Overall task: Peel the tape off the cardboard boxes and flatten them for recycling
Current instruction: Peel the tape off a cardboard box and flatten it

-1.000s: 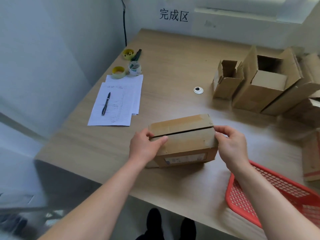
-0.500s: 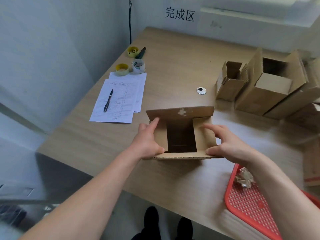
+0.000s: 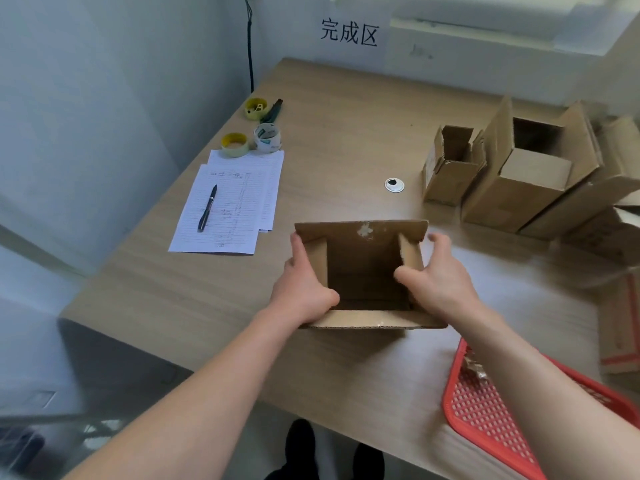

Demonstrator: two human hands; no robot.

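Sign (image 3: 349,32): white sheet on the far wall, three black printed characters, "完成区".

Paper sheets (image 3: 228,206): lined white pages, overlapped, left part of the table; handwriting present, too small to read. A black pen (image 3: 207,208) lies on the top sheet.

Tape rolls: two yellow-cored rolls (image 3: 234,144) and (image 3: 256,108), and one clear roll with a white printed core (image 3: 266,137), print unreadable. All stand near the far end of the papers; a dark tool (image 3: 273,110) lies beside the far yellow roll.

Table (image 3: 346,109): pale wood-grain top, matt. A round white cable cap (image 3: 394,185) with a dark hole is set into it.

Open box (image 3: 363,271): plain brown corrugated cardboard, rectangular, near the front edge of the table at its middle. All four top flaps are open; the far flap stands up and shows a pale torn patch, the fluted edge of the near flap faces the camera. Interior dark.

Left hand (image 3: 304,289): closed around the left side flap, fingers outside, thumb at the inner edge.

Right hand (image 3: 440,275): closed on the right side flap, thumb inside the box, fingers outside.

Other boxes (image 3: 519,181): brown cardboard, tops open, grouped at the right side of the table, well apart from the held box. One flat piece (image 3: 620,334) at the right edge carries red stripes.

Basket (image 3: 485,414): red plastic, mesh bottom, at the front right corner; a crumpled wad of clear tape (image 3: 474,367) lies in it.
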